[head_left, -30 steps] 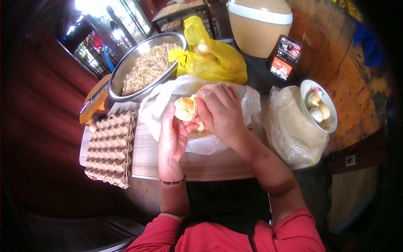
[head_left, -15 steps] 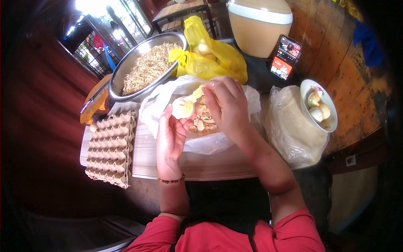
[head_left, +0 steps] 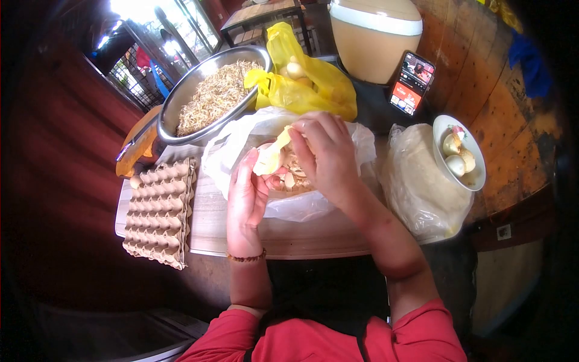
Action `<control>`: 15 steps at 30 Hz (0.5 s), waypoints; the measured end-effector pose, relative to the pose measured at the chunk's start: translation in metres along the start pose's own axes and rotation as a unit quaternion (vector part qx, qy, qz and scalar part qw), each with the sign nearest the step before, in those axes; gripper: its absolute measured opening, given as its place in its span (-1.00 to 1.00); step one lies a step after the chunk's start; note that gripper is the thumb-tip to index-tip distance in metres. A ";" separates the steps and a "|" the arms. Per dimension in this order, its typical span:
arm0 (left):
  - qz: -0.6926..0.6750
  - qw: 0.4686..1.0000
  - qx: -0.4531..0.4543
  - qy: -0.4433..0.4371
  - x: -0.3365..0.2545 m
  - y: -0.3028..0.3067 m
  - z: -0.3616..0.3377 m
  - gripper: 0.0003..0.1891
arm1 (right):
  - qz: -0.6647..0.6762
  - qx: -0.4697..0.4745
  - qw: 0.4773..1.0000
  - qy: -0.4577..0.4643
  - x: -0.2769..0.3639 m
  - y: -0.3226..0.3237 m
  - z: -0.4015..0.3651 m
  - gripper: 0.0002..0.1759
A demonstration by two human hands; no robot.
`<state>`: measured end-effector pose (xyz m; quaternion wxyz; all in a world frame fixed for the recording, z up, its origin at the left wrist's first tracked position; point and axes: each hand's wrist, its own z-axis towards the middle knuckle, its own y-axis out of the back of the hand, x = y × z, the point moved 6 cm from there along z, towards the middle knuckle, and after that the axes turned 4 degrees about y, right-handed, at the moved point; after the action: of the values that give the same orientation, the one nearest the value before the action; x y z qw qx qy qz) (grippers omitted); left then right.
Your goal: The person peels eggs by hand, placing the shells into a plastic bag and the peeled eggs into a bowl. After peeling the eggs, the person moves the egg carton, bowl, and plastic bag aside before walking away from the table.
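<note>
Above an open white plastic bag [head_left: 232, 136], my left hand [head_left: 246, 196] holds what looks like a peeled egg [head_left: 268, 160], pale with yellow patches, between thumb and fingers. A soft yellow strip [head_left: 283, 137] stretches from it up to the fingertips of my right hand [head_left: 329, 151], which pinch its upper end. Brown and whitish shell pieces [head_left: 294, 180] lie inside the bag below both hands. My right hand's back hides part of the bag's contents.
An egg carton [head_left: 158, 211] stands left, and a steel basin of bean sprouts [head_left: 214, 96] behind it. A yellow bag with eggs [head_left: 329, 90], a beige container [head_left: 374, 48] and a phone [head_left: 411, 84] are at the back. Right are a filled clear bag [head_left: 416, 187] and a bowl of eggs [head_left: 476, 175].
My left hand has turned the egg, so the pale piece sits more upright and a little to the right. The yellow strip now shows longer between the hands. My right hand has barely moved.
</note>
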<state>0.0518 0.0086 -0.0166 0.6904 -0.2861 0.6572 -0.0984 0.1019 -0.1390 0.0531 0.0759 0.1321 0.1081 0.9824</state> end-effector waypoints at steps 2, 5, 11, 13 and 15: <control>0.045 0.999 -0.014 -0.015 -0.002 0.003 0.000 -0.51 | -0.031 0.000 0.999 -0.015 -0.005 0.000 -0.001 -0.87; 0.071 0.997 -0.005 -0.020 -0.003 0.001 0.000 -0.53 | -0.026 -0.014 0.999 -0.022 -0.013 0.002 0.000 -0.87; 0.120 0.991 -0.039 -0.032 -0.005 0.011 0.000 -0.63 | -0.039 -0.026 0.997 -0.057 -0.027 0.012 0.003 -0.93; 0.119 0.992 -0.033 -0.035 -0.007 0.011 -0.001 -0.63 | -0.071 0.022 0.996 -0.048 -0.032 0.011 0.003 -0.91; 0.119 0.992 -0.028 -0.037 -0.009 0.009 -0.003 -0.63 | -0.100 0.069 0.992 -0.040 -0.033 0.004 0.002 -0.87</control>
<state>0.0461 0.0201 -0.0134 0.7128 -0.2288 0.6628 0.0133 0.1331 -0.1487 0.0477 0.1691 0.1650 0.1848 0.9539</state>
